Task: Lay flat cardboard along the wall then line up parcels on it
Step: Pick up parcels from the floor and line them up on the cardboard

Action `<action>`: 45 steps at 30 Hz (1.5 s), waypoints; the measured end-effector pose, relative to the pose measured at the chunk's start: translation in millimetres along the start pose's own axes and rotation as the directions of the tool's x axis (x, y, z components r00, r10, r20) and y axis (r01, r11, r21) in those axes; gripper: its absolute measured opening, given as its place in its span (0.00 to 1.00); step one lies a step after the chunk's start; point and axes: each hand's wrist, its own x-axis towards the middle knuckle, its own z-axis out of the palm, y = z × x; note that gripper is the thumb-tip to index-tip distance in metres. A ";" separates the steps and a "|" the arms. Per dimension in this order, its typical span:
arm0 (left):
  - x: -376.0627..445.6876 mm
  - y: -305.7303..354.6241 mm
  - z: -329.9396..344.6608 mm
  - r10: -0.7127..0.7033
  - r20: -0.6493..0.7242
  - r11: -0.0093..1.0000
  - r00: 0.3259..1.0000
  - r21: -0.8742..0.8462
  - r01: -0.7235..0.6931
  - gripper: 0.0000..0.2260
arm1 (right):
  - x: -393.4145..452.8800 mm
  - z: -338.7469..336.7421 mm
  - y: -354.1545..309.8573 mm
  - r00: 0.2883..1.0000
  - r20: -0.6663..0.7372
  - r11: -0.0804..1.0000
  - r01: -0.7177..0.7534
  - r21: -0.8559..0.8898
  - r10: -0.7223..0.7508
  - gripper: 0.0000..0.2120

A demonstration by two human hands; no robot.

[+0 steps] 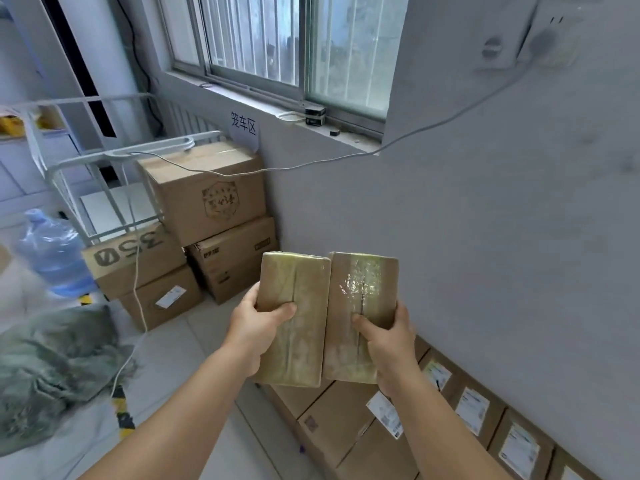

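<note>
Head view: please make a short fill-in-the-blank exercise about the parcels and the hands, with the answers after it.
1. The left hand and the right hand each hold ____ taped parcel.
2. The left parcel and the right parcel are held side by ____.
3. The labelled parcels on the floor stand in a row along the ____.
4. The stacked cartons stand below the ____.

Answers: one; side; wall; window
</note>
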 end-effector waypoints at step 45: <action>522.7 -258.5 1.9 -0.552 0.211 0.631 0.807 0.739 0.238 0.25 | 305.5 240.9 280.7 0.588 -0.421 0.663 -0.747 0.046 0.691 0.44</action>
